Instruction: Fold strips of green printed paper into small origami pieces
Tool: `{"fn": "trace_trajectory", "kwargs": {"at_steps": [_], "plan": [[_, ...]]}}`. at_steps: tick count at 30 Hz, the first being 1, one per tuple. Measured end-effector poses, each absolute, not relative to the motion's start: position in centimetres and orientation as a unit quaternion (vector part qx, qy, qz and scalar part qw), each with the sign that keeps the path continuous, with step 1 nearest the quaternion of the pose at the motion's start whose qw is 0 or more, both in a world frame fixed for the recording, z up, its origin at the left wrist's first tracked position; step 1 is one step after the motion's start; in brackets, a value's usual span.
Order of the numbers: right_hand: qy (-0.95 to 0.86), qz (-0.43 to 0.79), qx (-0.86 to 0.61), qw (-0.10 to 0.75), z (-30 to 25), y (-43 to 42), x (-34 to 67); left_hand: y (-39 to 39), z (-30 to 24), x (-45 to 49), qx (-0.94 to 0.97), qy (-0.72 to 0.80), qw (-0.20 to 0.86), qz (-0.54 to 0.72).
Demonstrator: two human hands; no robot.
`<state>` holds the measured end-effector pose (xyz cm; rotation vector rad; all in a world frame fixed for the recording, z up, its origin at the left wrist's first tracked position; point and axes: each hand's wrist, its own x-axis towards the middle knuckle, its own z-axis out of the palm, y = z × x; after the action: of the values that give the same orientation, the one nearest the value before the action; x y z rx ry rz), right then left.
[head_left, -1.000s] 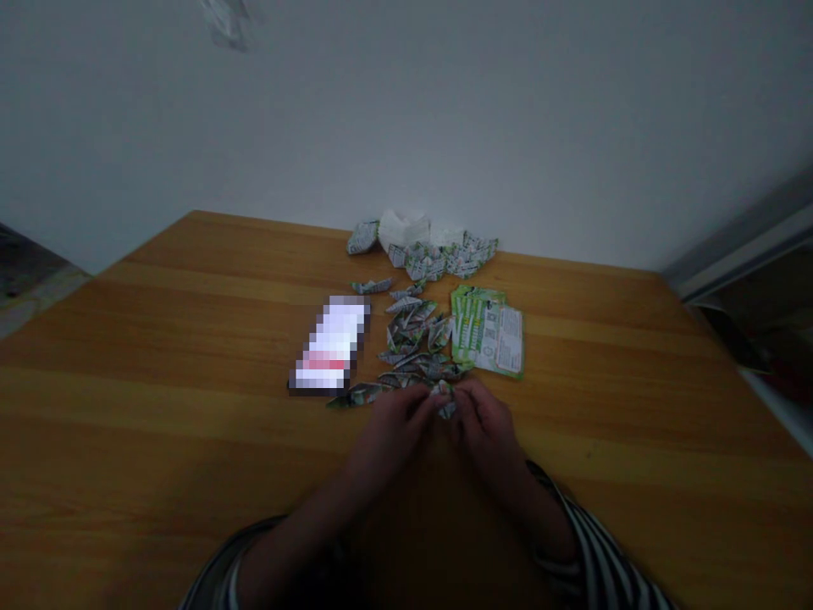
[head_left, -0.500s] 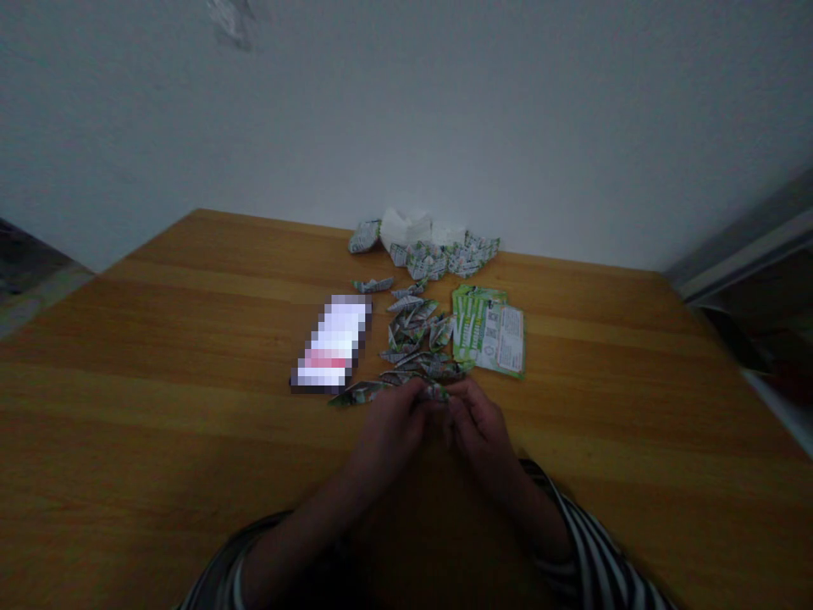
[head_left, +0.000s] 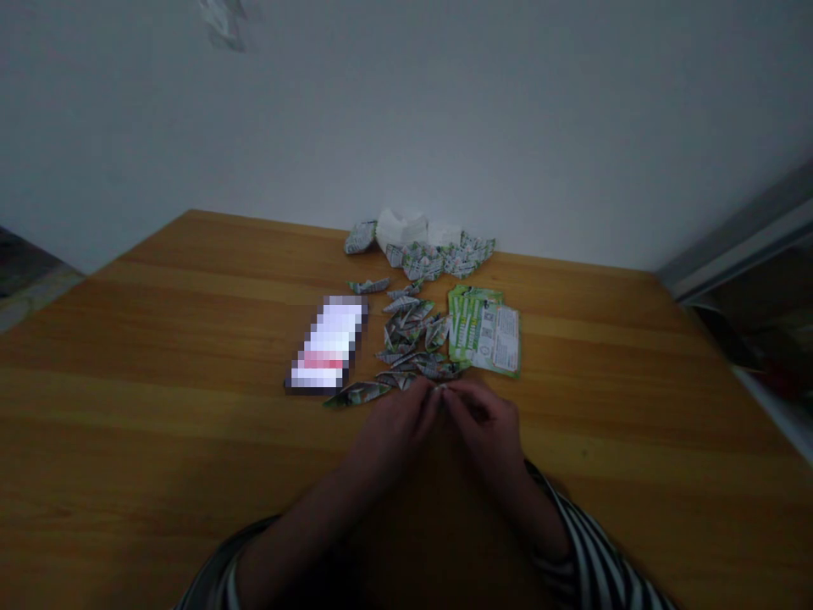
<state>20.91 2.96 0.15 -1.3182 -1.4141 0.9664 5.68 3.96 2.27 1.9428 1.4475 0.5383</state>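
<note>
From where I stand, the printed cards (head_left: pixel 501 343) make the handiest mark on the wooden table (head_left: pixel 622 364); on their near side and a little to their left, as the person faces the wall (head_left: pixel 406 110), the left hand (head_left: pixel 392 419) and right hand (head_left: pixel 492 424) meet, thumbs and fingertips drawn together in a tight pinch; what they have hold of seems to be a small paper piece (head_left: pixel 439 387), of which only a pale sliver shows; it lies right at the fingertips, so neither hand is plainly the nearer to it; which way its long axis runs I cannot tell, since the fingers cover nearly all of it; of the two, the right hand sits closer to the cards, while the left hand is farther off to their left; beside the cards, on their left, lies a loose cluster of folded paper pieces (head_left: pixel 406 320), many with the long axis roughly across the table; one folded strip (head_left: pixel 356 394) lies well to the near left of the cards, apart from the fingertips, its long axis sideways and slightly slanted; the phone (head_left: pixel 327 343) rests farther left of the cards than the cluster; beyond the cards, toward the wall, sit crumpled printed paper (head_left: pixel 423 263) and white paper (head_left: pixel 400 229).
</note>
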Motion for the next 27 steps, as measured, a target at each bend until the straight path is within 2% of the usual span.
{"fn": "trace_trajectory", "kwargs": {"at_steps": [7, 13, 17, 27], "plan": [[-0.576, 0.364, -0.547, 0.487, 0.8, 3.0, 20.6, 3.9, 1.8, 5.8, 0.712, 0.54, 0.382, 0.234], [-0.485, 0.447, -0.534, 0.53, 0.4, 2.7, 20.0, 3.7, 1.9, 6.2, 0.661, 0.506, 0.452, 0.321], [-0.463, 0.461, -0.523, 0.548, 0.1, 2.5, 19.9, 3.8, 1.6, 6.1, 0.629, 0.504, 0.472, 0.358], [-0.556, 0.423, -0.421, 0.579, -0.1, 2.9, 21.5, 4.4, 1.8, 5.6, 0.563, 0.5, 0.477, 0.452]]}}
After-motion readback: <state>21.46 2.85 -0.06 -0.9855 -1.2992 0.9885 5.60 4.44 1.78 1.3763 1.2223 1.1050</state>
